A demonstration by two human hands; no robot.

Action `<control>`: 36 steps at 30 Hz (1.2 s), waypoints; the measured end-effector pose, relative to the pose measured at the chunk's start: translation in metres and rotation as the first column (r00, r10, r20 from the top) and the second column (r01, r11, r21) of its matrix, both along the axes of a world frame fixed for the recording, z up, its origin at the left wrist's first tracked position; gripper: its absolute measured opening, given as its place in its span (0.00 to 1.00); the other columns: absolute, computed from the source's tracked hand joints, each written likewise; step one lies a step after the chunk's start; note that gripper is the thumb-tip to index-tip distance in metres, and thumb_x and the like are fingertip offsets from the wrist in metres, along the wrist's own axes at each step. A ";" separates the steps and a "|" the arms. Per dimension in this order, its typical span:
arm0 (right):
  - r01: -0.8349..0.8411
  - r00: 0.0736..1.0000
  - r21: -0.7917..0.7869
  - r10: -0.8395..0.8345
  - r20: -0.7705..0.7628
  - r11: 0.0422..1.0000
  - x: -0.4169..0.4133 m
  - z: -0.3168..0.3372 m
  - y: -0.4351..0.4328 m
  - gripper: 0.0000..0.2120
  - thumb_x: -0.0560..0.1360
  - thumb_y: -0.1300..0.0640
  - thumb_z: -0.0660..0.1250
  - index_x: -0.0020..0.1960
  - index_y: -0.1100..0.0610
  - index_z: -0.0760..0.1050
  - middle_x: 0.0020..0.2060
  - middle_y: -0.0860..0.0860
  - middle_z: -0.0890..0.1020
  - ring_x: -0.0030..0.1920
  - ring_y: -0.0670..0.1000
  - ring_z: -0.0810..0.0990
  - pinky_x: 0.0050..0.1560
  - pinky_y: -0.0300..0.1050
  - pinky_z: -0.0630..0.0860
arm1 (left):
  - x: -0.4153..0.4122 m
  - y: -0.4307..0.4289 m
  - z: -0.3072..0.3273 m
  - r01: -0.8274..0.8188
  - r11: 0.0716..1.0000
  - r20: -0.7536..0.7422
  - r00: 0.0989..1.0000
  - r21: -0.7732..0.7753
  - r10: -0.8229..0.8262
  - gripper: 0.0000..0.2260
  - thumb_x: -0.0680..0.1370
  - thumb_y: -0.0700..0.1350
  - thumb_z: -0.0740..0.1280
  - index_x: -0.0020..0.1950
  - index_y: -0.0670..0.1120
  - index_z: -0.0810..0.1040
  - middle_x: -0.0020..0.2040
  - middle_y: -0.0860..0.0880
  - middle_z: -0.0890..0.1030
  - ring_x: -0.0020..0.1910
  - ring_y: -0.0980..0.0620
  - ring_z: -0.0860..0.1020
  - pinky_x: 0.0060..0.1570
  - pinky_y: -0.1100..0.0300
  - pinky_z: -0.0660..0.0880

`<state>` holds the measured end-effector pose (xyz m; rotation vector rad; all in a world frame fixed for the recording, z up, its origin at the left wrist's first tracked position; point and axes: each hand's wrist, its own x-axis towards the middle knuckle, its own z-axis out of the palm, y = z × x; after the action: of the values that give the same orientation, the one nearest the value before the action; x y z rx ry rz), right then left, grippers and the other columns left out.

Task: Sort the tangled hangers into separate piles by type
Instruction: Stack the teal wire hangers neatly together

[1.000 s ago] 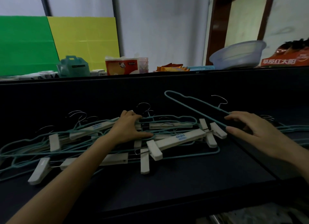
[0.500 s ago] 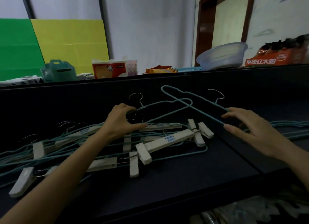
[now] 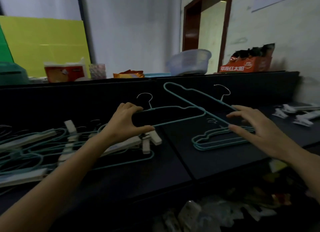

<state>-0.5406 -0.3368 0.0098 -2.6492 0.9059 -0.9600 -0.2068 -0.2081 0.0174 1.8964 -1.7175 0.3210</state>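
Observation:
A tangle of teal wire hangers and white clip hangers (image 3: pixel 52 145) covers the left of the dark table (image 3: pixel 173 162). My left hand (image 3: pixel 126 122) grips one end of a teal wire hanger (image 3: pixel 176 109), lifted above the tangle. My right hand (image 3: pixel 256 128) holds a second teal wire hanger (image 3: pixel 194 102) between thumb and fingers, tilted up to the left. Under that hand lies a small pile of teal wire hangers (image 3: pixel 221 141). A few white clip hangers (image 3: pixel 297 114) lie at the far right.
A dark partition (image 3: pixel 86 96) rises behind the table. On the ledge beyond it stand a tissue pack (image 3: pixel 64 72), a plastic basin (image 3: pixel 188 62) and an orange snack bag (image 3: pixel 245 64). Clutter lies below the table's front edge (image 3: pixel 207 212).
My left hand has lifted a teal wire hanger out of the tangle and carried it rightward. The view has swung right, bringing the wire pile and the far-right clip hangers into sight.

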 end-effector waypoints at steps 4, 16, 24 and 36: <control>-0.026 0.999 0.016 0.026 -0.036 1.000 -0.061 0.005 -0.043 0.29 0.61 0.21 0.49 0.56 0.34 0.65 0.65 0.37 0.62 0.63 0.39 0.62 0.62 0.43 0.61 | -0.068 -0.038 -0.008 0.022 1.000 -0.010 1.000 -0.005 -0.022 0.39 0.63 0.68 0.69 0.66 0.45 0.71 0.59 0.47 0.73 0.59 0.50 0.68 0.59 0.61 0.64; -0.163 0.972 0.121 0.180 -0.148 0.979 -0.150 -0.004 -0.161 0.18 0.69 0.29 0.54 0.55 0.34 0.66 0.66 0.38 0.62 0.68 0.42 0.61 0.69 0.53 0.63 | -0.208 -0.140 -0.050 -0.074 0.993 -0.097 0.992 0.092 0.083 0.38 0.63 0.66 0.70 0.66 0.46 0.70 0.58 0.50 0.73 0.58 0.53 0.68 0.57 0.59 0.68; -0.251 0.925 0.198 0.295 -0.239 0.948 -0.143 -0.013 -0.187 0.22 0.70 0.38 0.56 0.62 0.42 0.66 0.72 0.44 0.61 0.70 0.43 0.57 0.62 0.40 0.58 | -0.213 -0.162 -0.060 -0.132 0.971 -0.089 0.984 0.199 0.152 0.38 0.63 0.66 0.70 0.67 0.47 0.69 0.62 0.50 0.73 0.62 0.52 0.68 0.61 0.57 0.68; -0.434 0.797 0.344 0.533 -0.283 0.832 -0.082 -0.028 -0.197 0.20 0.73 0.42 0.63 0.63 0.40 0.64 0.65 0.40 0.66 0.64 0.38 0.63 0.64 0.35 0.61 | -0.164 -0.089 -0.056 -0.314 0.898 -0.039 0.939 0.309 0.342 0.16 0.78 0.55 0.58 0.61 0.49 0.74 0.58 0.49 0.76 0.58 0.50 0.72 0.57 0.54 0.71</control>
<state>-0.6231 -0.5342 -0.0178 -2.6526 0.3196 -0.2005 -0.3704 -0.2974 -0.0382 2.3899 -1.4420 0.0970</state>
